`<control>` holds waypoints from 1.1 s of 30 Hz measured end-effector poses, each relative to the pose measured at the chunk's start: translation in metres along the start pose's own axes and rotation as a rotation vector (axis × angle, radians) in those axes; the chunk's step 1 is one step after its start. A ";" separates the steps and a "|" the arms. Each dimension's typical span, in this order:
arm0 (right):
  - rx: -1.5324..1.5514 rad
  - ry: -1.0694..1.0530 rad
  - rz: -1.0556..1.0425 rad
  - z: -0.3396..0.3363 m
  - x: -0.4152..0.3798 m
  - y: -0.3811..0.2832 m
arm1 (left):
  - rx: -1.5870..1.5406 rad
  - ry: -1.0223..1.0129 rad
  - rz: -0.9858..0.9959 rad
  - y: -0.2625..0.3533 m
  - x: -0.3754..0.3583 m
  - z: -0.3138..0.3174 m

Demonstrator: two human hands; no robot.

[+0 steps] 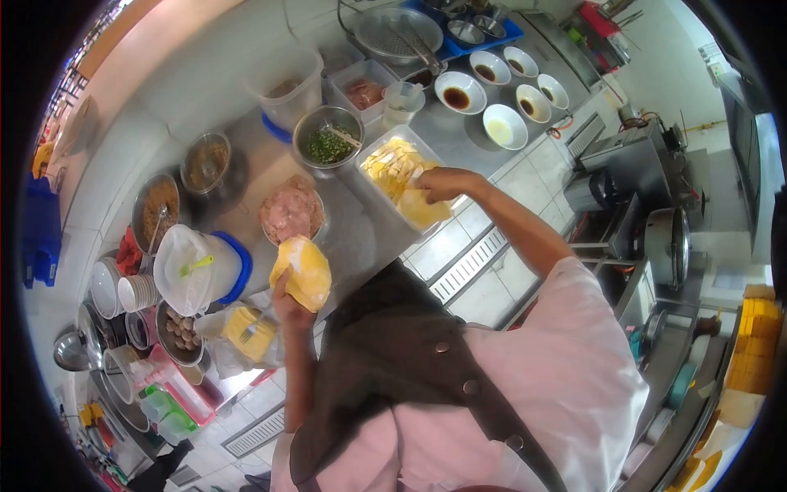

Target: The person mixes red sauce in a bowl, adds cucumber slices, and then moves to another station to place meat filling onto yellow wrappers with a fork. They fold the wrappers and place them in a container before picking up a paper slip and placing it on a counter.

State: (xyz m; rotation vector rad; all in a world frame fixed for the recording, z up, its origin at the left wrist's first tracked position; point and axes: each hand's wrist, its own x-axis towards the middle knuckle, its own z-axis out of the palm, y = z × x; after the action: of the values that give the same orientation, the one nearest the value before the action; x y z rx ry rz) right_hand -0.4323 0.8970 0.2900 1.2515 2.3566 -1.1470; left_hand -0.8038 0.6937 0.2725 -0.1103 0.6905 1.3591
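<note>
A yellow stack of wonton wrappers, dusted white on top, rests in my left hand, whose fingers wrap round its near side. Just beyond it stands a bowl of pink minced meat. My right hand reaches over a white rectangular tray of folded yellow wontons. Its fingers are curled closed on a yellow wonton at the tray's near end; the fingertips are partly hidden.
Chopped greens fill a metal bowl behind the meat. Several white bowls with dark sauce line the counter's far right. To the left stand a white tub, more wrappers under a fork and a brown-filled bowl.
</note>
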 end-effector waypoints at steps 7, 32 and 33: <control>-0.771 0.377 0.066 0.043 0.014 0.015 | -0.095 -0.014 0.062 0.007 -0.018 -0.020; -0.140 0.055 -0.677 0.235 0.157 -0.313 | -0.368 0.003 0.642 0.089 -0.177 -0.151; -0.145 0.064 -0.667 0.233 0.150 -0.309 | -0.368 -0.008 0.632 0.085 -0.170 -0.154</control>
State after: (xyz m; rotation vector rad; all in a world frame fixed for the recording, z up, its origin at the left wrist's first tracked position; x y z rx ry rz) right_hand -0.7988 0.7148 0.2208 0.4539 2.9448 -1.0681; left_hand -0.9497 0.4978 0.2630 -0.1899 0.4739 2.0871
